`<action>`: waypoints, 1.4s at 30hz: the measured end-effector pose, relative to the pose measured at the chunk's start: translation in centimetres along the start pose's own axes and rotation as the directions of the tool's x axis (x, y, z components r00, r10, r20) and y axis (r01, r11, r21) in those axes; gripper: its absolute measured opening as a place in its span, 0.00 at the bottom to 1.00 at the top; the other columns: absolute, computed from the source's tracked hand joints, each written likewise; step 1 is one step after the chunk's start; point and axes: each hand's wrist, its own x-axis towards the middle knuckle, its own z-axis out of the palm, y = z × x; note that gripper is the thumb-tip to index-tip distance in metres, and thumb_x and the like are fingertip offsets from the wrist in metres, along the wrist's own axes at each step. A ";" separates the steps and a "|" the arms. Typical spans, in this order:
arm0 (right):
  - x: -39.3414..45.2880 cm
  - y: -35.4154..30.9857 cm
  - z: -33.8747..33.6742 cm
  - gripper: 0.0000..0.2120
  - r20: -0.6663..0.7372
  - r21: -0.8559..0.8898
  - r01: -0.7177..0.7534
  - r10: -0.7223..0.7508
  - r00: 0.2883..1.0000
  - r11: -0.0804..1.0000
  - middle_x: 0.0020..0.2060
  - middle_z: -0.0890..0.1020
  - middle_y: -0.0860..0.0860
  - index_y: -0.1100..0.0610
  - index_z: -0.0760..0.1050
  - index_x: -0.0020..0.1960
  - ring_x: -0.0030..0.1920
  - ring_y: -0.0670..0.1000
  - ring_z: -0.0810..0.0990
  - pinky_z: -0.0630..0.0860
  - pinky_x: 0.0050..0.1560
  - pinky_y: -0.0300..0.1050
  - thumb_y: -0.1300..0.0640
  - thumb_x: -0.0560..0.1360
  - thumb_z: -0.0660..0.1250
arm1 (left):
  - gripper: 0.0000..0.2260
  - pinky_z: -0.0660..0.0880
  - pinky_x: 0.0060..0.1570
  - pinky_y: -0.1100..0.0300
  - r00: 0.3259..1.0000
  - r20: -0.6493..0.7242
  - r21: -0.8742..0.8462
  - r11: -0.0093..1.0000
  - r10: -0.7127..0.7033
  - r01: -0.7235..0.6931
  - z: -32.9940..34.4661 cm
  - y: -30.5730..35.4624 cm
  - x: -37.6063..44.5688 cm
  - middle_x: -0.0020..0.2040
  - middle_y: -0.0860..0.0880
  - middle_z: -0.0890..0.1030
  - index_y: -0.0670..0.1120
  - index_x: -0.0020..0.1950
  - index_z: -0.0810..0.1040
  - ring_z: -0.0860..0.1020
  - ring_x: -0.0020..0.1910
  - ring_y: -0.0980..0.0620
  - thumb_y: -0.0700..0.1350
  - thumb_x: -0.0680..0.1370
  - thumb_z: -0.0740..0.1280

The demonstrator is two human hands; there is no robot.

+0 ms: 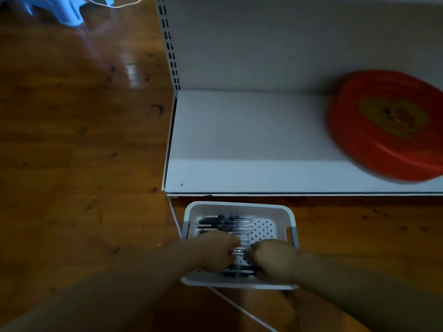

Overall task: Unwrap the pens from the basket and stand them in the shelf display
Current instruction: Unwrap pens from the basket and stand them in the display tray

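Observation:
A white perforated basket (285,218) stands on the wooden floor just in front of the white shelf (239,144). Inside it lie wrapped black pens (223,224) at the far left and more dark pens (239,270) near the front wall. My left hand (215,252) and my right hand (273,256) are both down in the basket, fingers curled, pinching a small clear-wrapped pen pack (239,251) between them. The picture is blurred, so the grip is hard to make out in detail.
A red round tray (386,125) with a yellow heart leans on the right part of the shelf. A white cable (176,219) runs along the floor past the basket's left side. A pale blue stool (64,8) stands at the far left.

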 end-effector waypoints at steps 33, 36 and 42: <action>-7.2 5.7 -10.0 0.05 -0.623 0.346 0.051 0.189 0.759 0.937 0.41 0.83 0.41 0.45 0.75 0.55 0.41 0.44 0.80 0.77 0.41 0.47 0.48 0.80 0.66 | 0.06 0.80 0.47 0.54 0.852 -0.523 -0.685 0.589 0.013 -0.430 -12.3 2.9 -3.1 0.45 0.44 0.86 0.42 0.55 0.81 0.85 0.46 0.45 0.37 0.79 0.69; -7.4 4.8 -11.1 0.03 -0.627 0.496 0.152 0.232 0.743 0.855 0.38 0.85 0.41 0.48 0.75 0.50 0.40 0.44 0.83 0.79 0.43 0.48 0.52 0.79 0.69 | 0.07 0.80 0.46 0.55 0.819 -0.574 -0.692 0.534 0.000 -0.486 -13.6 4.6 -3.4 0.45 0.47 0.85 0.43 0.57 0.81 0.84 0.46 0.47 0.40 0.79 0.69; -8.9 2.8 -13.2 0.02 -0.564 0.762 0.375 0.256 0.785 0.528 0.40 0.87 0.55 0.59 0.77 0.52 0.41 0.54 0.85 0.80 0.46 0.45 0.60 0.80 0.67 | 0.10 0.79 0.47 0.57 0.796 -0.605 -0.670 0.534 0.009 -0.516 -15.2 6.9 -3.7 0.49 0.47 0.85 0.43 0.55 0.82 0.83 0.48 0.50 0.46 0.82 0.65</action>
